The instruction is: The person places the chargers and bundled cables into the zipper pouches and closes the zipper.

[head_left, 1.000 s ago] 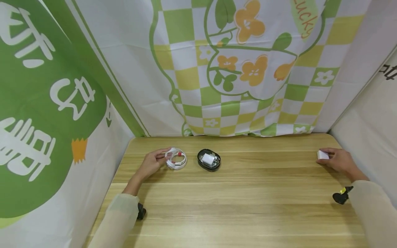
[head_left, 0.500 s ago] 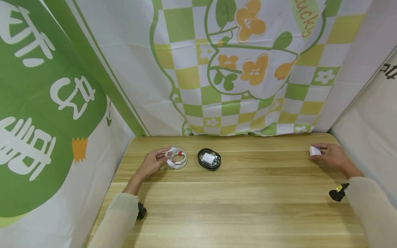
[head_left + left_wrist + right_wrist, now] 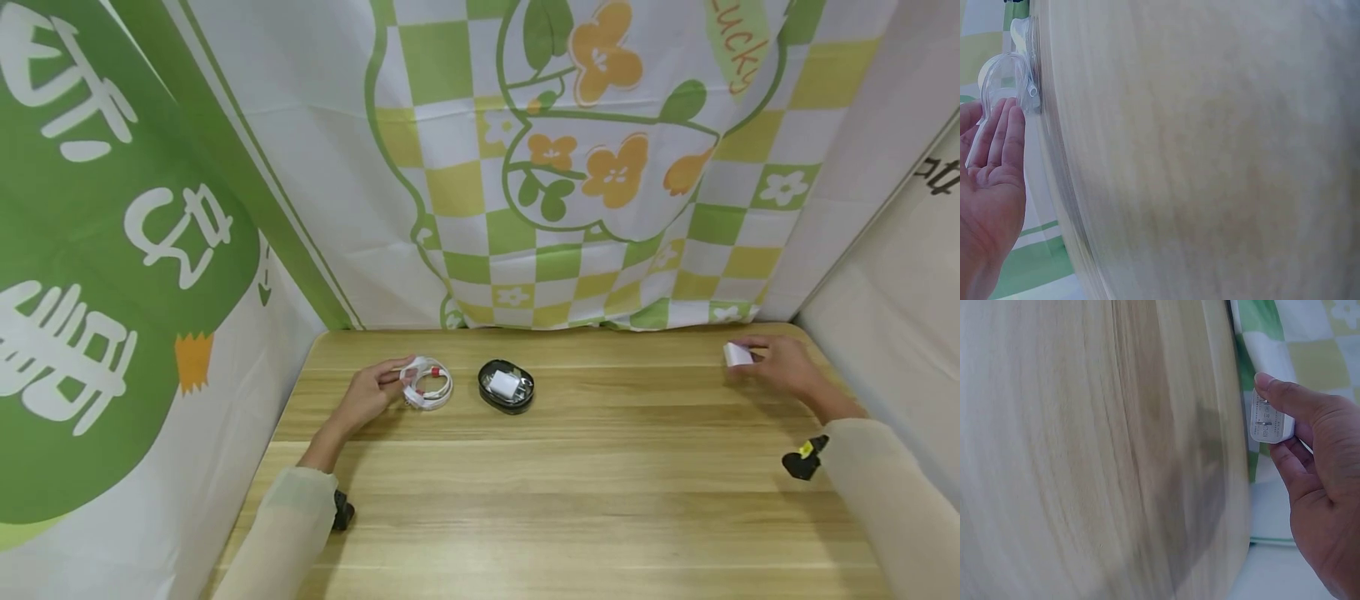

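At the left of the table, my left hand pinches the left edge of a coiled white cable with red parts. In the left wrist view, a clear loop of the coil lies between thumb and fingers. Over the table's far right, my right hand holds a white charger plug between thumb and fingers. Its two metal prongs and printed face show in the right wrist view. Right of the white coil lies a black oval coil or case, with a second white charger plug on it.
The wooden table has rounded far corners. A checked, flowered curtain hangs along its back edge. Cloth walls stand close on the left and right.
My right hand has moved left across the far right of the table, carrying the white charger plug. The left hand and the white coil have stayed in place.
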Demonstrator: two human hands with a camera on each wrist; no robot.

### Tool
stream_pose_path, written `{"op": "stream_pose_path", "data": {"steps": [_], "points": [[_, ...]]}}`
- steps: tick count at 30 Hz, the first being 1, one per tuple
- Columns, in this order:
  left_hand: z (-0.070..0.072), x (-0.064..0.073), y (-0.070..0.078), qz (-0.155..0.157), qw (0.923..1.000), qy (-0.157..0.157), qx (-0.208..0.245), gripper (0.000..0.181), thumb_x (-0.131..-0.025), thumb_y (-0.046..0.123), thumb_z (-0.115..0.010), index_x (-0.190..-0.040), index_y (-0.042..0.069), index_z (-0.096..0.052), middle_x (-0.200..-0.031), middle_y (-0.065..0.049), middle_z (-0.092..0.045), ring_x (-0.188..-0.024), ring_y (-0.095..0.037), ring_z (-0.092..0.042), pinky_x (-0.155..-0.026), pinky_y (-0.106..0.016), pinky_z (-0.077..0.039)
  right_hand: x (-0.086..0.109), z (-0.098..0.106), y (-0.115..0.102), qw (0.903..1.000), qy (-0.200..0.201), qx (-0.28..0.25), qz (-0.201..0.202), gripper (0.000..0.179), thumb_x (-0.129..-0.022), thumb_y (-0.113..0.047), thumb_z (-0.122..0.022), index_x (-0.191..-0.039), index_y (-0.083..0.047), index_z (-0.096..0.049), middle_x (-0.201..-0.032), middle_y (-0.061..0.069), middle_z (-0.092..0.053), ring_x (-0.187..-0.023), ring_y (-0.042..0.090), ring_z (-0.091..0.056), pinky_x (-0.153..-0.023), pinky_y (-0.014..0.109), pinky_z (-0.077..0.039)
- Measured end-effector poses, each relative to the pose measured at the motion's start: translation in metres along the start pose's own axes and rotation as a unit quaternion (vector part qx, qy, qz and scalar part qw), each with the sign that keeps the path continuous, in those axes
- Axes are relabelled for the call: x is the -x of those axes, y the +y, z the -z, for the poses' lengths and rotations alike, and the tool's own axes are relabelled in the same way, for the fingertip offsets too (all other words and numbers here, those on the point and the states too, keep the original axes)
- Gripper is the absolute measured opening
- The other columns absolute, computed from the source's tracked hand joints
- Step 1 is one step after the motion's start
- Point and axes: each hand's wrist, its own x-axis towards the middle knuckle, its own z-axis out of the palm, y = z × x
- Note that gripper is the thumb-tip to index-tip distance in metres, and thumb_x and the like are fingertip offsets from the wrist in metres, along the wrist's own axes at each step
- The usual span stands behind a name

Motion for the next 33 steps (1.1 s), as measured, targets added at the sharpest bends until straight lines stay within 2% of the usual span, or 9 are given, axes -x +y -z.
{"op": "stream_pose_path", "data": {"steps": [3,5,7,10,13,16,20,25,33], "points": [[0.000,0.002,0.005,-0.004,1.0000,-0.003,0.006,0.046,-0.102,0.007,-0.069,-0.147,0.005,-0.062,-0.132,-0.019,-0.071,-0.121,-0.036,-0.070,-0.086,-0.017,-0.055,-0.002,-0.003,-0.005,0.9998,0.008,-0.003,0.018,0.054,-0.081,-0.014,-0.093,-0.123,0.012,-0.072,-0.119,0.038,-0.069,-0.094,0.018,-0.072,-0.067,0.010,-0.049],[0.001,0.006,0.015,-0.005,0.9999,-0.008,0.012,0.046,-0.102,0.004,-0.068,-0.147,0.001,-0.061,-0.132,-0.023,-0.070,-0.122,-0.040,-0.069,-0.086,-0.017,-0.055,-0.004,-0.005,-0.009,0.9996,0.011,-0.003,0.028,0.054,-0.080,-0.014,-0.093,-0.123,0.011,-0.073,-0.116,0.037,-0.071,-0.094,0.020,-0.072,-0.067,0.010,-0.049],[0.001,0.006,0.018,-0.004,0.9998,-0.012,0.017,0.046,-0.102,0.001,-0.067,-0.147,-0.003,-0.059,-0.132,-0.027,-0.068,-0.123,-0.043,-0.067,-0.088,-0.021,-0.057,-0.007,-0.006,-0.011,0.9994,0.007,-0.005,0.034,0.055,-0.081,-0.015,-0.094,-0.125,0.010,-0.073,-0.116,0.037,-0.070,-0.096,0.027,-0.074,-0.066,0.010,-0.049],[0.001,0.004,0.013,-0.003,0.9998,-0.012,0.018,0.046,-0.102,0.000,-0.065,-0.148,-0.004,-0.057,-0.133,-0.029,-0.067,-0.124,-0.045,-0.066,-0.089,-0.024,-0.058,-0.010,-0.009,-0.018,0.9992,-0.009,-0.002,0.038,0.056,-0.082,-0.016,-0.093,-0.127,0.009,-0.072,-0.119,0.038,-0.069,-0.106,0.046,-0.071,-0.067,0.010,-0.049],[0.000,-0.001,-0.001,-0.007,0.9998,-0.007,0.015,0.047,-0.103,0.002,-0.066,-0.149,-0.002,-0.058,-0.133,-0.027,-0.068,-0.124,-0.044,-0.067,-0.088,-0.022,-0.057,-0.014,-0.012,-0.025,0.9988,-0.019,0.005,0.044,0.055,-0.083,-0.018,-0.093,-0.127,0.007,-0.072,-0.120,0.036,-0.070,-0.107,0.044,-0.072,-0.069,0.010,-0.050],[0.000,-0.001,-0.003,-0.010,0.9999,-0.004,0.012,0.047,-0.103,0.005,-0.068,-0.148,0.001,-0.060,-0.132,-0.023,-0.070,-0.123,-0.040,-0.068,-0.085,-0.017,-0.055,-0.017,-0.014,-0.034,0.9986,-0.025,0.001,0.047,0.055,-0.083,-0.018,-0.093,-0.128,0.006,-0.073,-0.120,0.033,-0.071,-0.109,0.044,-0.071,-0.074,0.014,-0.055],[0.000,0.000,-0.002,-0.008,0.9999,-0.004,0.011,0.046,-0.102,0.007,-0.069,-0.148,0.005,-0.062,-0.131,-0.020,-0.072,-0.122,-0.036,-0.070,-0.085,-0.017,-0.056,-0.020,-0.016,-0.043,0.9983,-0.034,-0.010,0.046,0.056,-0.084,-0.017,-0.092,-0.130,0.006,-0.072,-0.124,0.035,-0.069,-0.114,0.050,-0.068,-0.082,0.029,-0.062],[0.000,0.000,-0.001,-0.003,0.9999,0.000,0.010,0.045,-0.102,0.008,-0.070,-0.147,0.008,-0.064,-0.132,-0.018,-0.072,-0.122,-0.033,-0.070,-0.085,-0.018,-0.056,-0.023,-0.018,-0.051,0.9973,-0.046,-0.020,0.053,0.055,-0.086,-0.014,-0.090,-0.133,0.007,-0.070,-0.129,0.036,-0.066,-0.119,0.053,-0.065,-0.088,0.040,-0.061],[0.000,0.000,0.002,-0.002,0.9999,-0.003,0.014,0.045,-0.102,0.010,-0.071,-0.146,0.009,-0.065,-0.132,-0.018,-0.072,-0.120,-0.034,-0.071,-0.085,-0.016,-0.055,-0.029,-0.027,-0.069,0.9959,-0.054,-0.043,0.059,0.053,-0.085,-0.009,-0.090,-0.130,0.008,-0.070,-0.127,0.035,-0.068,-0.121,0.052,-0.065,-0.089,0.040,-0.062]]}}
